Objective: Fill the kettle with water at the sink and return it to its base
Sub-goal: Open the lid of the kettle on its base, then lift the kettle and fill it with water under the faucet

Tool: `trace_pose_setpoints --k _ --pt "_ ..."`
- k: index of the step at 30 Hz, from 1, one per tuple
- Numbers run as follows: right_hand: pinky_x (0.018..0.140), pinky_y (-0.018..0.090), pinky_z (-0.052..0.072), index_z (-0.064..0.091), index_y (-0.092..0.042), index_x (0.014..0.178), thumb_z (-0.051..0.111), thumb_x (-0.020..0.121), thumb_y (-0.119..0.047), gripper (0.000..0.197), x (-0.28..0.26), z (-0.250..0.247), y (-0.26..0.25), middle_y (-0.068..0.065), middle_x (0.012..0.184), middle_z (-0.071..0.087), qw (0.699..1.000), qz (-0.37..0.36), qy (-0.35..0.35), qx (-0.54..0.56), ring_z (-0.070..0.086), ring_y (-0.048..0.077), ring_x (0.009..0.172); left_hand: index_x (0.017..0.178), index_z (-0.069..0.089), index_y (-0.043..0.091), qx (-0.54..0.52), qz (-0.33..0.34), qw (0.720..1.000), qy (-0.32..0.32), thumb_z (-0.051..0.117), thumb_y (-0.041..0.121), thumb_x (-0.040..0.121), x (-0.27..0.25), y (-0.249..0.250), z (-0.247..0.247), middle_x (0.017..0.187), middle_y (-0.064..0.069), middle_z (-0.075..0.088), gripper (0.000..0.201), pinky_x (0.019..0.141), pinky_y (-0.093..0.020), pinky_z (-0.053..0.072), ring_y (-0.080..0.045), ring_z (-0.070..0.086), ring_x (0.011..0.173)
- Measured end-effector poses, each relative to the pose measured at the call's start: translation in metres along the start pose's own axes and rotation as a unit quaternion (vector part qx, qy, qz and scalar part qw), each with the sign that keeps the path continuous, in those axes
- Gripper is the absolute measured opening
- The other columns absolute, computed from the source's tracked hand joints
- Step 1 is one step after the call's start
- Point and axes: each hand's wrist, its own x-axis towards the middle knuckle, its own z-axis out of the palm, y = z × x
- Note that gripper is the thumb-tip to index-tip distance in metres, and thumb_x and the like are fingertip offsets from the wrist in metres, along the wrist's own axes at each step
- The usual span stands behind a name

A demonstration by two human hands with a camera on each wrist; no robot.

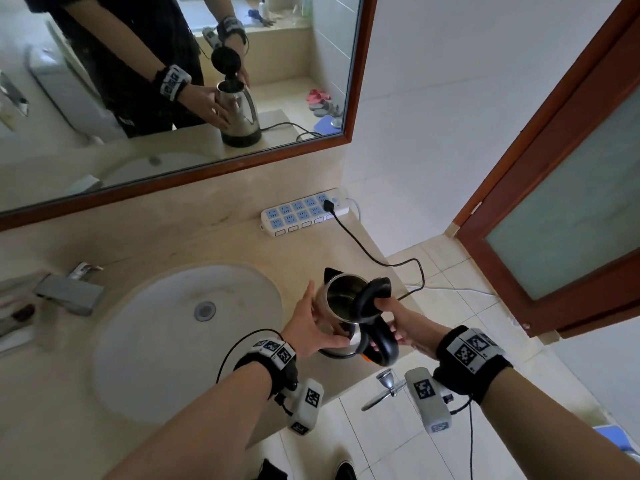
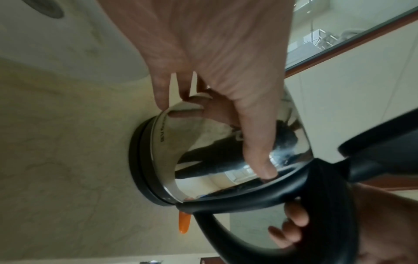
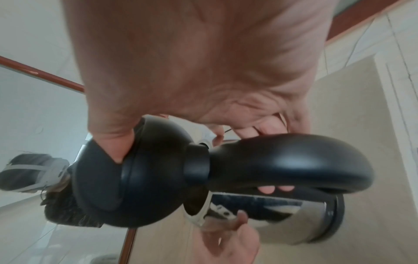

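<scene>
I can see small dark letters near the bottom of my shiny kettle (image 2: 162,135), but they are too blurry to read. My wrist bands (image 1: 467,349) have black and white square patterns, not words.

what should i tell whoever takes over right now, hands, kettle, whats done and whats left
Left hand: fingers straight, steadying the steel kettle body.
Right hand: curled round the black handle, thumb on the raised lid.
Kettle: lid open, on its base on the counter right of the sink.
Done: lid opened.
Left: lift, fill at the faucet, return to base.
</scene>
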Motion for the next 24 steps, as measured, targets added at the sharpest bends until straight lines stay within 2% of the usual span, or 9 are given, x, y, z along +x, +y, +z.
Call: trace_pose_setpoints --k 4,7,10,13,15,18,20,22,24 --pt "0.111 0.05 0.039 0.052 -0.024 0.129 0.048 0.062 -0.077 0.085 0.003 0.006 0.01 0.012 0.113 0.07 0.999 -0.032 -0.012 0.03 0.065 0.033 0.112 0.142 0.026 0.038 0.027 0.021 0.999 0.025 0.101 0.031 0.046 -0.001 0.0 0.009 0.135 0.014 0.047 0.122 0.109 -0.018 0.038 0.004 0.047 0.129" --pt "0.102 0.043 0.046 0.057 -0.02 0.132 0.046 0.072 -0.075 0.082 0.006 0.008 0.016 0.011 0.111 0.074 0.997 -0.054 -0.003 0.062 0.07 0.027 0.102 0.151 0.017 0.037 0.013 0.028 0.998 0.049 0.101 0.043 0.037 -0.002 0.003 0.015 0.144 0.011 0.043 0.141 0.115 -0.033 0.038 -0.004 0.044 0.135" --pt "0.091 0.035 0.044 0.058 -0.016 0.129 0.045 0.073 -0.074 0.082 0.006 0.007 0.013 0.002 0.099 0.071 0.995 -0.082 -0.009 0.057 0.065 0.017 0.091 0.151 0.02 0.032 0.005 0.038 0.996 0.075 0.102 0.037 0.042 -0.004 -0.002 0.019 0.14 0.012 0.048 0.137 0.113 -0.032 0.04 -0.001 0.048 0.13" --pt "0.08 0.03 0.044 0.056 -0.012 0.126 0.045 0.077 -0.065 0.073 0.002 0.004 0.004 -0.003 0.088 0.066 0.991 -0.117 -0.023 0.052 0.062 0.013 0.081 0.149 0.024 0.036 -0.016 0.05 0.993 0.11 0.103 0.037 0.042 -0.015 0.007 0.021 0.142 0.008 0.049 0.133 0.111 -0.039 0.043 -0.008 0.051 0.131" --pt "0.074 0.029 0.045 0.055 -0.011 0.12 0.047 0.074 -0.067 0.072 -0.002 0.004 -0.004 0.002 0.09 0.066 0.99 -0.132 -0.029 0.033 0.062 0.016 0.08 0.149 0.03 0.021 -0.035 0.064 0.989 0.126 0.101 0.022 0.048 -0.027 0.014 0.019 0.14 0.002 0.053 0.123 0.105 -0.029 0.048 -0.01 0.054 0.129" --pt "0.073 0.03 0.049 0.056 -0.014 0.129 0.047 0.075 -0.064 0.074 -0.006 0.011 -0.018 0.011 0.102 0.069 0.987 -0.153 -0.051 0.008 0.064 0.022 0.085 0.153 0.025 0.016 -0.079 0.079 0.981 0.16 0.098 0.013 0.052 -0.055 0.031 0.008 0.147 0.0 0.044 0.125 0.09 -0.004 0.043 0.006 0.05 0.119" --pt "0.075 0.031 0.049 0.056 -0.016 0.132 0.047 0.076 -0.065 0.075 -0.008 0.022 -0.03 0.01 0.103 0.07 0.983 -0.169 -0.065 -0.005 0.065 0.023 0.087 0.151 0.028 0.02 -0.093 0.092 0.973 0.188 0.097 0.009 0.055 -0.077 0.04 -0.005 0.146 0.0 0.043 0.119 0.084 0.0 0.042 0.015 0.05 0.11" --pt "0.07 0.027 0.047 0.057 -0.013 0.131 0.046 0.077 -0.063 0.075 -0.006 0.039 -0.044 0.005 0.095 0.068 0.979 -0.185 -0.087 -0.007 0.063 0.02 0.079 0.13 0.04 0.036 -0.093 0.106 0.968 0.207 0.091 -0.006 0.061 -0.1 0.053 -0.023 0.127 0.011 0.052 0.096 0.077 0.001 0.044 0.025 0.052 0.1" --pt "0.066 0.028 0.046 0.057 -0.012 0.126 0.047 0.073 -0.067 0.077 0.002 0.061 -0.056 0.002 0.087 0.066 0.977 -0.187 -0.101 -0.015 0.061 0.018 0.071 0.11 0.041 0.042 -0.098 0.098 0.967 0.213 0.085 -0.013 0.066 -0.121 0.057 -0.043 0.113 0.021 0.051 0.082 0.072 0.002 0.044 0.032 0.052 0.09"
